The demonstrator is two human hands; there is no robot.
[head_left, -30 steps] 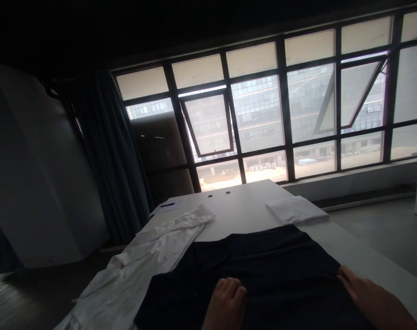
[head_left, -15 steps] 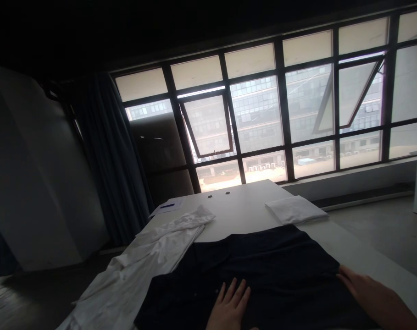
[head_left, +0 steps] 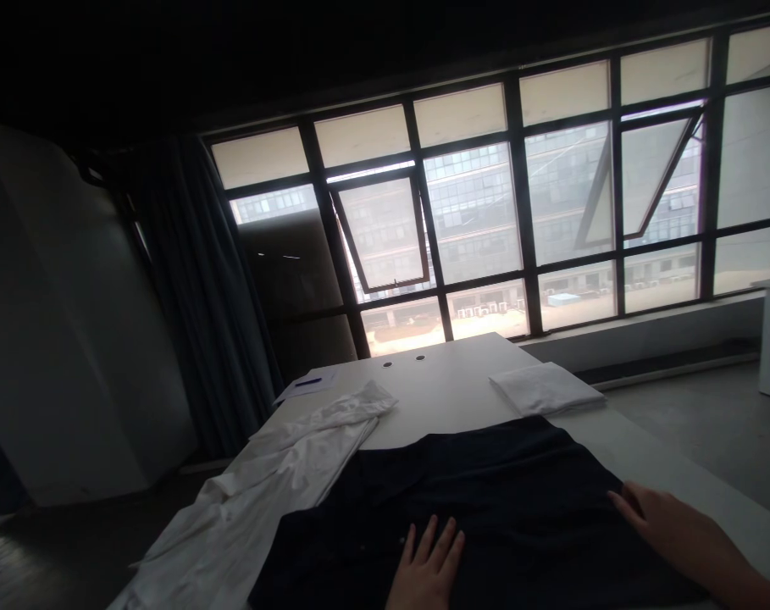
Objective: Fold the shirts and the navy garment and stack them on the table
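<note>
both hands (head_left: pixel 426 572) (head_left: pixel 670 529) on dark garment (head_left: pixel 499 483)

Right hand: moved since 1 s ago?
Yes, slightly. The right hand has slid left, further onto the dark garment, judged against the folded white cloth, which keeps its place on the table.

no readable text, labels or signs

Light: your room is dim, backlit by the windows (head_left: pixel 486 212).
Shadows: near foreground murky.
Edges: lines bow.
</note>
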